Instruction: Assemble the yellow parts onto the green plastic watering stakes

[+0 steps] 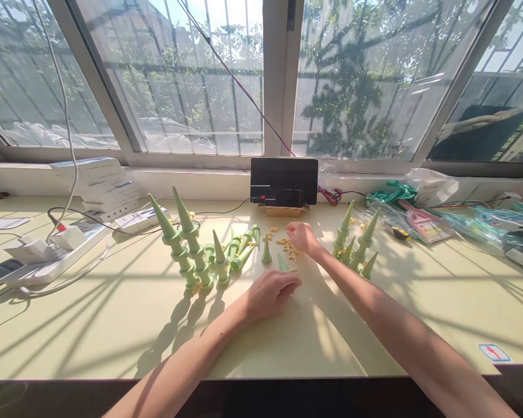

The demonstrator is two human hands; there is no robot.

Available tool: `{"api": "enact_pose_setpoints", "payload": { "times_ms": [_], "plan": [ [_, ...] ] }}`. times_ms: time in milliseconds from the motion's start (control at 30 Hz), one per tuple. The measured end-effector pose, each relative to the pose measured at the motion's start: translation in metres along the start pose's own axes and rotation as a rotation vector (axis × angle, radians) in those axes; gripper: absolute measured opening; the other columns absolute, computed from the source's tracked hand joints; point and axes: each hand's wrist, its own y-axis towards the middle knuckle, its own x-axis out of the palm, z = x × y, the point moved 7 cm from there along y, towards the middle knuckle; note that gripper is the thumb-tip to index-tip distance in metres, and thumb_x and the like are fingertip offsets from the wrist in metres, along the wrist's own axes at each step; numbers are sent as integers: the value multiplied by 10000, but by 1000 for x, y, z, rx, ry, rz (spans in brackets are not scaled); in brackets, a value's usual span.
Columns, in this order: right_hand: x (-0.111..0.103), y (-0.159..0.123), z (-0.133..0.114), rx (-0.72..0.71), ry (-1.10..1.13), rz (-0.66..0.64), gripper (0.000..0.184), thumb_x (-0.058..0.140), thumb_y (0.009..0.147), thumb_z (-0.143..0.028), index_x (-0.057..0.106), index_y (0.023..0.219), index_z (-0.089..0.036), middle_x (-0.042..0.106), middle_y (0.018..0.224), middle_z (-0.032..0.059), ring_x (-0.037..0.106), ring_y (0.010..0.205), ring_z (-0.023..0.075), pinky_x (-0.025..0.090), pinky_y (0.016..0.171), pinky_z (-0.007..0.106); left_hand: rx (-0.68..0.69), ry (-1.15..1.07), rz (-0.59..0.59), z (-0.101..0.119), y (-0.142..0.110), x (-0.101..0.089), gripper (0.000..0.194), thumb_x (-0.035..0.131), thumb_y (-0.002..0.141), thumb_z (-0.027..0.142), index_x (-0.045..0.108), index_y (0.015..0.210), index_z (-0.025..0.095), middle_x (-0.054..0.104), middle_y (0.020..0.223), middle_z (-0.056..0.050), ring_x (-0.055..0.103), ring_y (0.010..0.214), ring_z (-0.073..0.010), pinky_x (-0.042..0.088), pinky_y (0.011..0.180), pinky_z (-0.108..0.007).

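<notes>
My left hand [273, 292] is closed, low over the table, with the pointed tip of a light green cone [282, 263] showing just beyond its fingers. A small yellow peg [293, 270] lies near that cone. Farther forward, my right hand [302, 238] is pinched beside a scatter of small yellow pegs [291, 251]; what its fingertips hold is hidden. One green cone [266, 251] stands upright on its own left of the pegs. Several loose green cones [243, 258] lie or stand farther left.
Tall stacked green cones [185, 238] stand at the left, with another group [361, 244] at the right. A dark tablet [283, 174] with a phone before it stands by the window. A power strip [65, 252] and white boxes [100, 186] are left; plastic bags [431, 223] lie right.
</notes>
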Motion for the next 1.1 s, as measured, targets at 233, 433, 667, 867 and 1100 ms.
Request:
{"api": "enact_pose_setpoints", "payload": {
  "times_ms": [233, 433, 667, 867, 1100],
  "plan": [
    [21, 9, 6, 21, 3, -77, 173, 629, 846, -232, 741, 950, -150, 741, 1023, 98, 663, 967, 221, 477, 808, 268, 28, 15, 37, 7, 1, -2, 203, 509, 894, 147, 703, 950, 168, 697, 773, -29, 535, 564, -107, 403, 574, -234],
    [29, 12, 13, 49, 10, -85, 84, 650, 808, -201, 715, 836, -155, 730, 942, 81, 650, 855, 197, 461, 717, 253, 34, 40, 52, 7, 0, -3, 201, 521, 866, 130, 707, 932, 170, 699, 756, -26, 545, 563, -109, 409, 568, -239],
    [33, 11, 17, 64, 44, -68, 51, 649, 796, -177, 667, 749, -169, 697, 806, 40, 607, 724, 154, 422, 630, 229, 29, 45, 48, 6, 0, -3, 203, 516, 863, 121, 704, 920, 172, 690, 753, -22, 541, 559, -106, 405, 553, -233],
    [33, 10, 17, 74, 64, -49, 68, 627, 790, -161, 637, 724, -170, 669, 750, 31, 585, 696, 148, 401, 620, 229, 22, 55, 33, 6, 0, -3, 202, 517, 862, 123, 705, 913, 178, 687, 746, -22, 536, 550, -106, 409, 549, -232],
    [20, 4, 9, 78, 118, 32, 118, 528, 842, -184, 627, 782, -166, 672, 784, 43, 586, 739, 158, 408, 641, 240, 12, 46, 34, 6, 0, -4, 205, 509, 861, 120, 704, 888, 177, 670, 724, -21, 515, 538, -101, 402, 541, -229]
  ]
}}
